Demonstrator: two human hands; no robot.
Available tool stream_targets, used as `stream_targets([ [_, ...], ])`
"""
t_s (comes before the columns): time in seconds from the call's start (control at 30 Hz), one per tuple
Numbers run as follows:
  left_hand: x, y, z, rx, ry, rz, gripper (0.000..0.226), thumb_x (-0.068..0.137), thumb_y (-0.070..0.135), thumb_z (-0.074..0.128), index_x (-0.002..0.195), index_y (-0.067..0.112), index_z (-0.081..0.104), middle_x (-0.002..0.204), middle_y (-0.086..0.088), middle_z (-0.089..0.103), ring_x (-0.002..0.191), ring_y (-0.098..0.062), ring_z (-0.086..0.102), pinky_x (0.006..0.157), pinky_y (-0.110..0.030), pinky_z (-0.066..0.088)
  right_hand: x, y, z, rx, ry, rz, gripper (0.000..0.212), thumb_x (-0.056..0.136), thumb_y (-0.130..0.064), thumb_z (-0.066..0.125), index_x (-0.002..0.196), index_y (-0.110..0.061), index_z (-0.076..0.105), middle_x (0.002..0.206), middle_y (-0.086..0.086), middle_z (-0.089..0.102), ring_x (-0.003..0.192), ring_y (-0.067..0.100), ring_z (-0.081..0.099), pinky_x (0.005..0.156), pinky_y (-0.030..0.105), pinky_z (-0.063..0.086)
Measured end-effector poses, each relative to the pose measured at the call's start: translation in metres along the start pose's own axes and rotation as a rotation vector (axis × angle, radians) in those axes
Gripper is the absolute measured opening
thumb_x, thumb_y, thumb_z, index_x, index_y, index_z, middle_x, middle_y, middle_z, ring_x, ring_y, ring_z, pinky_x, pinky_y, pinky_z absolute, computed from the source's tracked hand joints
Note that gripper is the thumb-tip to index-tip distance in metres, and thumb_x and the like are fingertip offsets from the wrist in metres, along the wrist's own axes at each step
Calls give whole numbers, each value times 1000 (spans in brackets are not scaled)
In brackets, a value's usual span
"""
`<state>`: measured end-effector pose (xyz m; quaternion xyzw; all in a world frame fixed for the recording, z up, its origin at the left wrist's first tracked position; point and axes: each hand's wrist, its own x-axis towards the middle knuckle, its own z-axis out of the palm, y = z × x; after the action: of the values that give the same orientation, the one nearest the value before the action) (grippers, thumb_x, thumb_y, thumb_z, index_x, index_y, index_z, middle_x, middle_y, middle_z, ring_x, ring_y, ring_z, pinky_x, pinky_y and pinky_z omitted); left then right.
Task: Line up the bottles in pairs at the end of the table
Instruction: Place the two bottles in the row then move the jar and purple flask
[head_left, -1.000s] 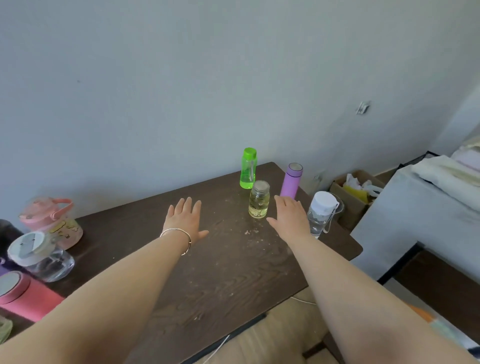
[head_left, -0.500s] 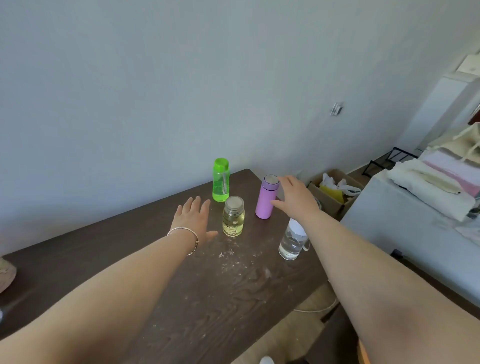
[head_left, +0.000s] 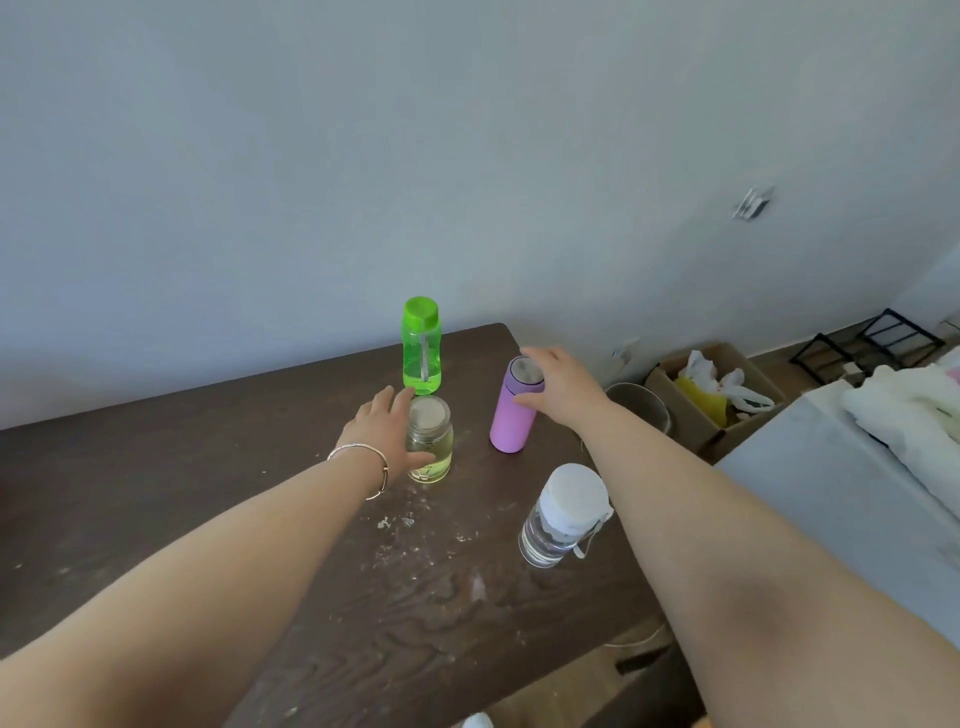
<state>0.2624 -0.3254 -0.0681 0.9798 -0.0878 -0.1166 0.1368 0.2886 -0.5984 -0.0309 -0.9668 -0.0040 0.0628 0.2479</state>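
Four bottles stand at the right end of the dark wooden table (head_left: 156, 519). A green bottle (head_left: 422, 345) is farthest back, near the wall. In front of it is a short glass jar of yellow liquid (head_left: 434, 447); my left hand (head_left: 382, 431) wraps it from the left, thumb across its front. A purple flask (head_left: 511, 415) stands to the right, and my right hand (head_left: 558, 382) clasps its cap, fingers over the far side and thumb on the near side. A clear bottle with a white lid (head_left: 563, 514) stands alone near the right edge.
White crumbs or scuffs mark the table (head_left: 415, 540) in front of the jar. Past the table's right end sit a grey bin (head_left: 641, 405), a cardboard box of bags (head_left: 711, 389) and a grey surface with white cloth (head_left: 904, 415). The wall runs close behind the table.
My left hand has moved forward from the tabletop and closed around the yellow jar. My right hand has settled onto the purple flask's cap. The view has shifted closer to the bottles.
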Motion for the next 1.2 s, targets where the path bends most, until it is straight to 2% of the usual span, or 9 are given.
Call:
stream_targets([
  [0.2, 18, 7, 19, -122, -44, -33, 104, 71, 47, 78, 152, 27, 16, 156, -5, 24, 138, -32, 34, 110, -45, 36, 20, 12, 16, 56, -58, -5, 73, 80, -25, 75, 144, -27, 39, 130, 10, 51, 115, 27, 50, 92, 35, 44],
  [0.43, 22, 1, 32, -296, -33, -49, 102, 69, 34, 83, 147, 35, 16, 140, -6, 42, 114, -29, 56, 97, -39, 47, 27, 19, 25, 123, -14, -44, 70, 79, -23, 75, 141, -27, 44, 123, 8, 56, 111, 26, 51, 88, 31, 40],
  [0.67, 25, -1, 38, -390, 25, -17, 94, 70, 27, 83, 144, 30, 24, 132, -9, 53, 109, -31, 59, 94, -37, 47, 25, 16, 25, 94, -1, -58, 69, 80, -24, 75, 142, -26, 44, 124, 8, 57, 112, 26, 51, 88, 30, 39],
  [0.93, 23, -13, 41, -445, 92, 10, 91, 63, 34, 86, 136, 33, 31, 121, -4, 58, 104, -28, 59, 90, -37, 48, 18, 9, 25, 89, 47, -27, 69, 78, -26, 78, 139, -28, 45, 128, 2, 58, 114, 21, 52, 87, 28, 40],
  [1.2, -4, -47, 17, -495, 164, -11, 87, 63, 37, 84, 133, 33, 32, 120, -1, 58, 103, -26, 58, 85, -33, 45, 4, -40, 27, 123, 88, -29, 67, 77, -19, 78, 137, -24, 49, 123, 7, 60, 105, 22, 53, 83, 26, 38],
])
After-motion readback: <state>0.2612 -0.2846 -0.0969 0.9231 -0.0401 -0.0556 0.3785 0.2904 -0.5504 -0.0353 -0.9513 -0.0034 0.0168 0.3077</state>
